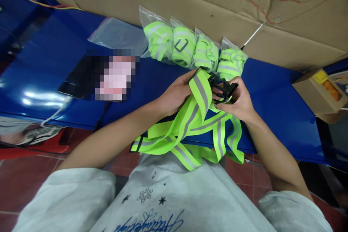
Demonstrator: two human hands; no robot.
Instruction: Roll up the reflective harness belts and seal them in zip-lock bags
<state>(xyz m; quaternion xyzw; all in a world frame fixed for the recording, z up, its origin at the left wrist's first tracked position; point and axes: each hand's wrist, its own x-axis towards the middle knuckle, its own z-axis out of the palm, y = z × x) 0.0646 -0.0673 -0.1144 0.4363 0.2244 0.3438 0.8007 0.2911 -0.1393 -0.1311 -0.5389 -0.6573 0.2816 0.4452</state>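
A neon yellow-green reflective strap (pixel 187 123) with a grey stripe hangs in loose loops between my arms, over the table's front edge. My left hand (pixel 179 92) is closed on the strap near the black buckle, its fingertips partly hidden behind the webbing. On the other side, my right hand (pixel 241 99) grips the black plastic side-release buckle (pixel 224 88) between thumb and fingers. A black slider (pixel 139 144) sits on the strap's left end.
Several clear zip bags (pixel 183 45) of rolled reflective straps lie along the cardboard wall (pixel 174 3). Left of them are a flat clear bag (pixel 118 36) and a phone-like device (pixel 81 76) with a white cable. A cardboard box (pixel 317 90) stands at the right of the blue table (pixel 282 116).
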